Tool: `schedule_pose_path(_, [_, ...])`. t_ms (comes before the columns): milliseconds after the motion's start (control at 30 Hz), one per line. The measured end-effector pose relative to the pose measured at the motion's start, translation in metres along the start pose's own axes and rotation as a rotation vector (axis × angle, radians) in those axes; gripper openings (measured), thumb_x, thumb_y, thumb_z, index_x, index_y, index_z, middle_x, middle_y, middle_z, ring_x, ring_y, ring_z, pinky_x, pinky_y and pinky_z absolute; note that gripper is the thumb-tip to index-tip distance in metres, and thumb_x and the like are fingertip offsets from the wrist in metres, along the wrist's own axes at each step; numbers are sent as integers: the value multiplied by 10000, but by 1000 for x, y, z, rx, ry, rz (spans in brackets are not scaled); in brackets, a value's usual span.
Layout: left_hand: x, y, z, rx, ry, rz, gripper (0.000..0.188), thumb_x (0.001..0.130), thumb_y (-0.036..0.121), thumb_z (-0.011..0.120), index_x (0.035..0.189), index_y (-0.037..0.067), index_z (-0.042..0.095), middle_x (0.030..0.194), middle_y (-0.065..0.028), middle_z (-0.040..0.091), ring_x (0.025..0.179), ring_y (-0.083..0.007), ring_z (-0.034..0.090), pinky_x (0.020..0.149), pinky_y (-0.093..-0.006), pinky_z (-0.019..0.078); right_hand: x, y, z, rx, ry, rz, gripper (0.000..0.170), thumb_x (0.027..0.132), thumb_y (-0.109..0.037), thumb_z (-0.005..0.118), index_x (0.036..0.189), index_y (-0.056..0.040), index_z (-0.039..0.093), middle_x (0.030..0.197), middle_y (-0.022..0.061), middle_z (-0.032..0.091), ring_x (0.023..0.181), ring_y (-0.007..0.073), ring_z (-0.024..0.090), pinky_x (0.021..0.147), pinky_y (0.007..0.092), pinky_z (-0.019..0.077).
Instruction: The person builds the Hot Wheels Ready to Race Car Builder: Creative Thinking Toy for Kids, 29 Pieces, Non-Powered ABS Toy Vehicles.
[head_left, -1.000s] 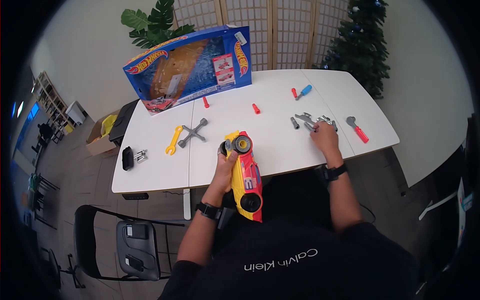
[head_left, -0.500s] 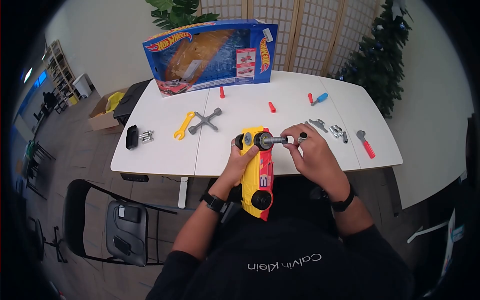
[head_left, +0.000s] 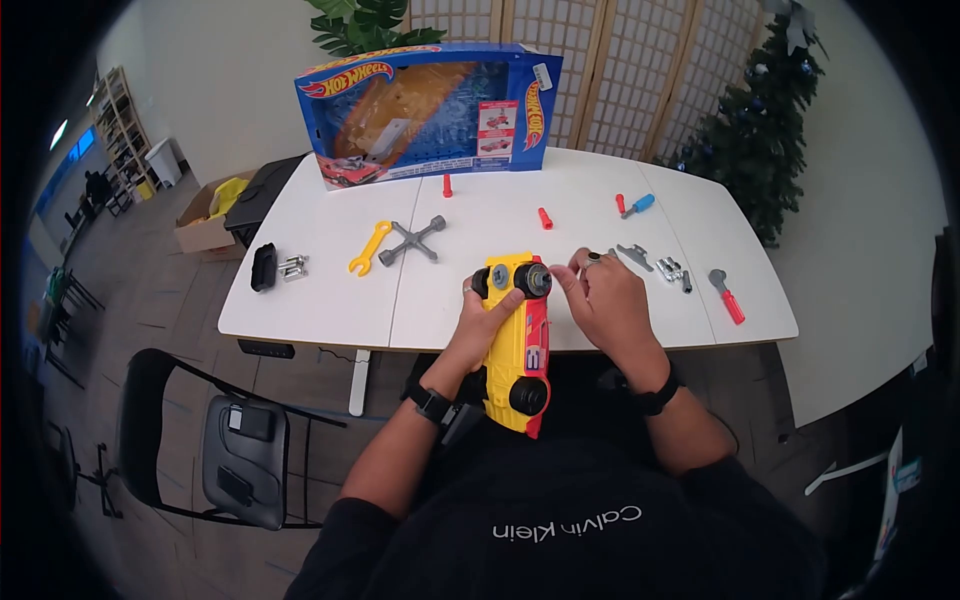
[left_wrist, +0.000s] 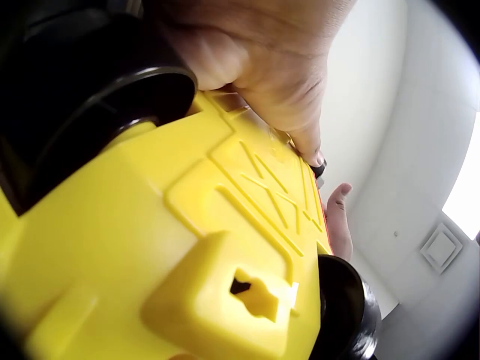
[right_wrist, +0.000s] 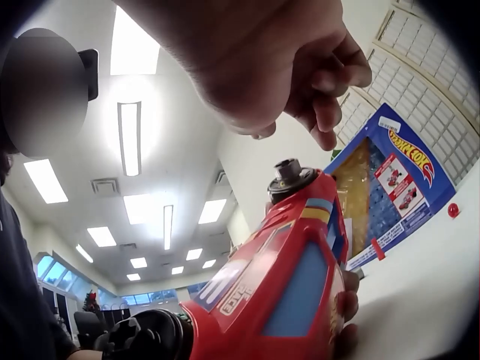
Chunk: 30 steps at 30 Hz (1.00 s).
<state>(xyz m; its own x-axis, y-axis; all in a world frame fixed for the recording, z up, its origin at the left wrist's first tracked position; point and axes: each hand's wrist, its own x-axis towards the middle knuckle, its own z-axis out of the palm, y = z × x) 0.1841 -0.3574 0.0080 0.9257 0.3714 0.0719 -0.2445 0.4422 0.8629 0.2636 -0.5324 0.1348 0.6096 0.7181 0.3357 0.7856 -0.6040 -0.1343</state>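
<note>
At the middle of the table's (head_left: 480, 205) near edge, the red and yellow toy car (head_left: 508, 352) is held up with its yellow underside towards the head camera and its near part beyond the edge. The left hand (head_left: 482, 328) is clamped round the body, thumb across the underside. The right hand (head_left: 615, 302) is apart from it, fingers loosely bent and holding nothing, just beside the far right wheel (head_left: 527, 278). In that wheel's hub sits a grey bolt (right_wrist: 287, 169), its head standing proud; whether its thread has caught, I cannot tell.

That bolt looks like the weak point. If it is only resting in the hole, tipping the car to the right could let it slide out, and the wheel might follow. A knock from the right thumb could set it crooked, and turning it crooked could jam the thread. The left hand's one-sided hold could let the car twist under a hard turn. A dropped bolt could roll off the near edge, or end up among the small grey parts (head_left: 672, 269) at right and be confused with them.
</note>
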Motion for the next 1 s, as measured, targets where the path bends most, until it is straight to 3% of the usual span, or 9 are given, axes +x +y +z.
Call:
schedule_pose_path(67, [6, -8, -6, 7, 0, 5, 720, 992, 275, 791, 1401, 42, 246, 1265, -212, 592, 1037, -297, 754, 845, -408, 674, -8, 0, 4, 374, 274, -248, 291, 1032, -305, 665, 1056, -18, 704, 933, 131, 693, 886, 293, 665, 718, 436, 536])
schedule_pose_path(167, [6, -9, -3, 18, 21, 77, 709, 996, 261, 787, 1403, 50, 245, 1266, -217, 591, 1034, -308, 757, 843, -414, 676, -4, 3, 19, 227, 321, -396, 346, 1037, -357, 655, 1066, -14, 694, 873, 120, 683, 913, 296, 679, 722, 454, 532])
schedule_pose_path(300, [2, -1, -1, -13, -4, -20, 707, 998, 257, 784, 1416, 55, 250, 1272, -207, 589, 1048, -286, 748, 850, -403, 670, -5, 6, -3, 89, -55, 2, 299, 1046, -329, 641, 1059, -36, 697, 869, 114, 672, 909, 299, 674, 732, 417, 529])
schedule_pose_path(367, [3, -4, -2, -13, 9, 12, 706, 999, 254, 781, 1409, 54, 242, 1269, -214, 590, 1010, -302, 760, 841, -424, 677, -7, 3, -4, 173, 80, -79, 293, 1040, -329, 644, 1062, -46, 717, 858, 106, 673, 839, 302, 681, 718, 408, 533])
schedule_pose_path(433, [6, -7, -4, 2, 15, 20, 707, 999, 255, 782, 1410, 56, 242, 1270, -215, 590, 1011, -304, 760, 842, -424, 677, -2, 6, 11, 212, 311, -375, 288, 1015, -328, 672, 1067, -50, 724, 841, 94, 661, 818, 301, 686, 712, 408, 534])
schedule_pose_path(667, [-3, 4, 4, -7, -8, -10, 707, 995, 254, 786, 1408, 43, 251, 1261, -198, 591, 1042, -270, 744, 847, -401, 670, -2, 6, 1, 171, 165, -283, 201, 996, -256, 689, 1044, -61, 702, 869, 97, 648, 845, 304, 663, 734, 425, 503])
schedule_pose_path(767, [4, -6, -1, 22, -3, 61, 700, 995, 248, 787, 1405, 43, 257, 1259, -193, 590, 1043, -261, 740, 848, -398, 668, 2, 11, 13, 129, 268, -420, 223, 1005, -272, 684, 1050, -57, 718, 847, 98, 655, 788, 309, 647, 782, 419, 472])
schedule_pose_path(933, [2, -4, 1, 33, 15, 17, 709, 985, 246, 800, 1411, 42, 271, 1273, -182, 585, 1075, -252, 727, 872, -381, 655, -5, 7, 4, 18, -32, -219, 299, 1038, -316, 624, 1081, -49, 752, 845, 97, 704, 788, 288, 664, 787, 428, 437])
schedule_pose_path(1000, [1, -6, 1, 56, 16, 36, 714, 981, 247, 805, 1411, 38, 274, 1277, -180, 584, 1080, -248, 723, 880, -374, 651, -3, 7, 7, 55, 107, -305, 304, 1039, -307, 619, 1075, -37, 755, 833, 101, 709, 784, 292, 664, 787, 428, 436])
